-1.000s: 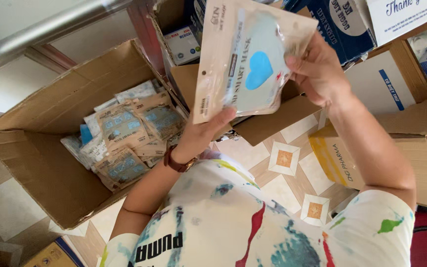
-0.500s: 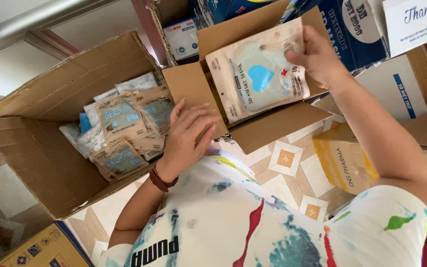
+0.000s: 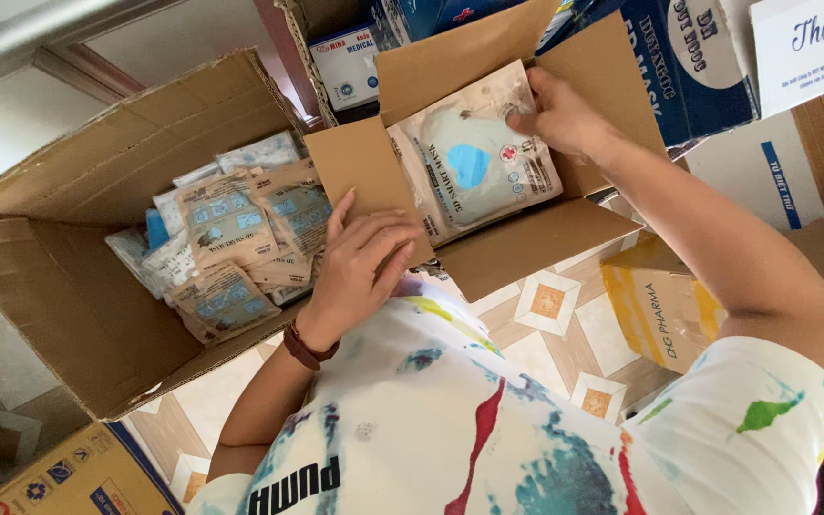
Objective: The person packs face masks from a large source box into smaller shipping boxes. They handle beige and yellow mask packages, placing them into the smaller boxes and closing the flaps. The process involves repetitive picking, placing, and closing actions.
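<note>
The right hand (image 3: 560,114) pinches the upper right corner of a flat, tan mask packet (image 3: 477,157) with a pale mask and blue patch showing through its window; the packet lies tilted inside the small open carton (image 3: 526,248), far and right of centre. The left hand (image 3: 360,262) lies flat, fingers spread and holding nothing, on that carton's left flap (image 3: 360,172), pressing it outward. To seat the packet well, it looks best to keep that flap pinned back so the mouth stays wide, and to lower the packet flat with its long edge along the carton's back wall, letting go only when the lower edge rests on the bottom; a pinch at one corner lets the limp packet sag and catch. The near flap (image 3: 536,243) juts toward the body and could snag the forearm. Room is tight: the large box (image 3: 78,315) of loose mask packets (image 3: 231,243) touches the small carton's left flap, blue cartons (image 3: 679,57) crowd the far side, and a yellow-marked box (image 3: 660,305) sits just right. The only open room is the patterned tile floor (image 3: 545,334) near the body, between the boxes.
</note>
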